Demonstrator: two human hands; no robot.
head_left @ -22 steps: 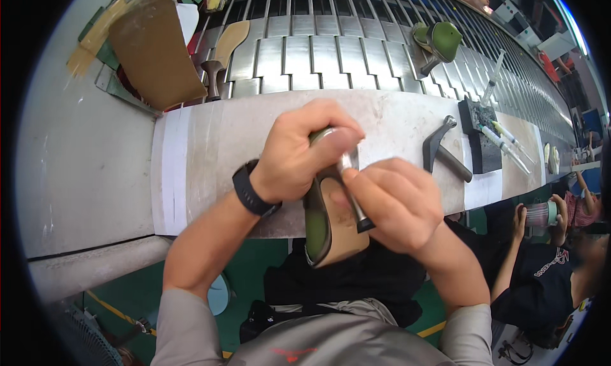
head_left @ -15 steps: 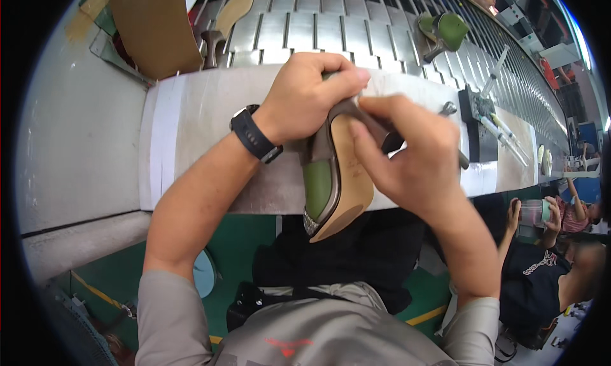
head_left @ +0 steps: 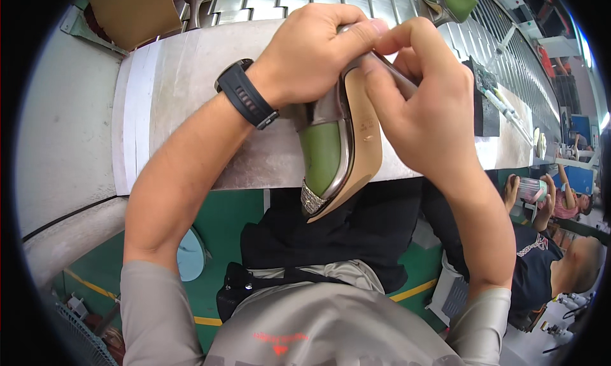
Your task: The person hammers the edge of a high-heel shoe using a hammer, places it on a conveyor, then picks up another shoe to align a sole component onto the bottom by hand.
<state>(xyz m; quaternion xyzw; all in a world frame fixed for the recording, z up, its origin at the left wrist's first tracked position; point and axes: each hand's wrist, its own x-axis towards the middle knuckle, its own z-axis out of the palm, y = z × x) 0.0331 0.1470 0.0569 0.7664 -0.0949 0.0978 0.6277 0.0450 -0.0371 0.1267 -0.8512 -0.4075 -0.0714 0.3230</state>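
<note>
A pointed high-heeled shoe [head_left: 364,134] hangs over the near edge of the bench, toe toward me and tan sole turned to the right. Its upper is shiny bronze-brown, a green form [head_left: 320,151] shows through the opening, and the toe tip is glittery silver. My left hand [head_left: 318,54], below a black watch [head_left: 248,94], wraps round the back part of the shoe. With curled fingers and thumb, my right hand [head_left: 428,102] pinches at the heel end, close to my left thumb. Most of the heel is hidden behind the fingers.
A pale bench [head_left: 184,67] lies under my hands, with a slatted metal conveyor [head_left: 254,0] beyond. On it stand another green-and-bronze shoe [head_left: 453,3] and a brown heeled piece [head_left: 198,5]. At right are a black holder [head_left: 480,105] with pen-like tools and a co-worker [head_left: 541,258].
Both hands and the shoe sit higher and look larger in the view, which has itself shifted. My right fingertips have moved up toward my left thumb at the heel end.
</note>
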